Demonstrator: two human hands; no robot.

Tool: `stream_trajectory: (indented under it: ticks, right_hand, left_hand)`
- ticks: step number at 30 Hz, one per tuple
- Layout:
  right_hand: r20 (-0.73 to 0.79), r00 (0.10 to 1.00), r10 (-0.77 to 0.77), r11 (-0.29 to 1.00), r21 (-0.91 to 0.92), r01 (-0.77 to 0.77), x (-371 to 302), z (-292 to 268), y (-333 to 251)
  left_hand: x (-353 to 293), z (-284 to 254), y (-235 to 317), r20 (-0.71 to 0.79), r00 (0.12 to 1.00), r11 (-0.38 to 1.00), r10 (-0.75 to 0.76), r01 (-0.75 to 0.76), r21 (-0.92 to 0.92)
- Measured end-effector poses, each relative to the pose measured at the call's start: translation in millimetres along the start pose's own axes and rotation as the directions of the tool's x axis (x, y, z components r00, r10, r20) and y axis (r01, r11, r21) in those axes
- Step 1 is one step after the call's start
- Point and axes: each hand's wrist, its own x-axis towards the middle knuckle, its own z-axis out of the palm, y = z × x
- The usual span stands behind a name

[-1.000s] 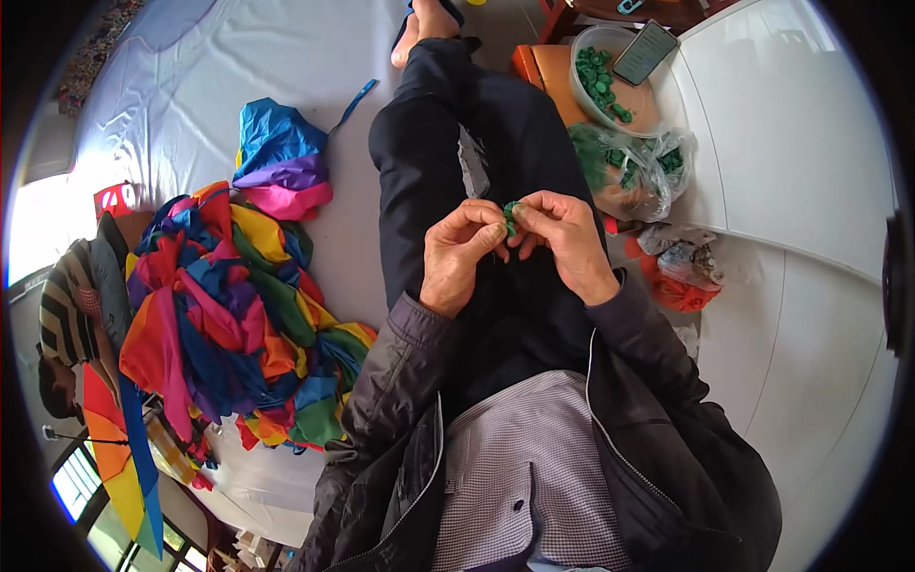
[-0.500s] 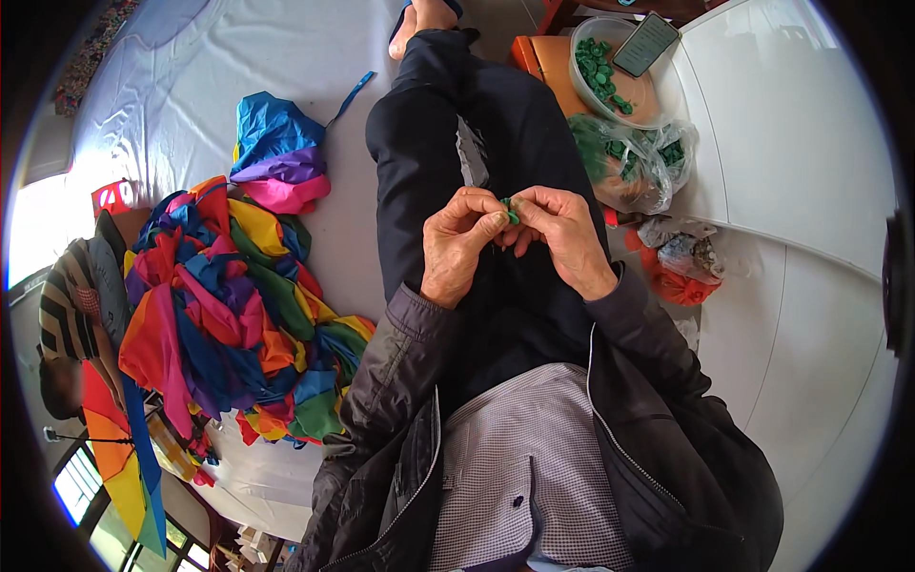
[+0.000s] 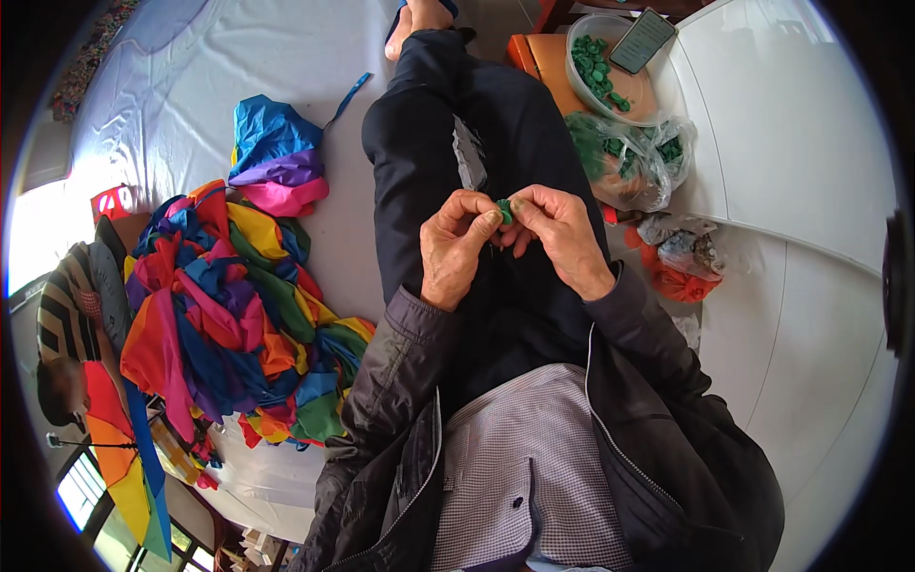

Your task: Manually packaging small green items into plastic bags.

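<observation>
Above my lap, my left hand [image 3: 456, 246] and my right hand [image 3: 562, 236] meet at a small round green piece [image 3: 505, 212]. Both hands pinch it between thumb and forefinger, the left from one side and the right from the other. Fingertips cover part of it, so its exact kind does not show. More green pieces of similar colour lie in a clear round tub [image 3: 570, 67] at the upper right. A clear plastic bag [image 3: 648, 167] below the tub contains others.
A phone [image 3: 642, 41] leans across the tub's rim, beside a white curved surface [image 3: 782, 114]. Red and clear bags [image 3: 684, 276] lie lower right. Left of my legs, a heap of rainbow-coloured cloth [image 3: 229, 315] and a blue-purple-pink cloth bundle [image 3: 276, 157] rest on pale sheeting. Another person [image 3: 71, 315] is far left, near a rainbow umbrella [image 3: 119, 448].
The green piece has turned slightly between my fingertips and now shows a rounder face. My hands stay in nearly the same place.
</observation>
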Motion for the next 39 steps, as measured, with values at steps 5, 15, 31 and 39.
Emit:
stream_trajectory:
  ticks: [5, 15, 31, 39]
  right_hand:
    - [-0.007, 1.000, -0.008, 1.000, -0.006, 0.008, 0, 2, 0]
    - [0.003, 1.000, -0.006, 1.000, 0.008, 0.006, -1, 4, 0]
    - [-0.023, 0.995, -0.098, 0.989, -0.115, 0.095, -8, 6, -13]
    - [-0.062, 0.996, -0.066, 0.980, -0.194, 0.053, -6, 11, -8]
  left_hand:
    - [-1, -5, -2, 0.015, 0.999, 0.998, -0.040, 0.041, -0.052]
    - [0, -12, -4, 0.090, 0.988, 0.955, -0.127, 0.146, -0.258]
    - [3, -5, -5, 0.038, 0.989, 0.973, -0.142, 0.146, -0.177]
    - [-2, 1, 0, -0.024, 0.997, 0.994, -0.071, 0.069, -0.091]
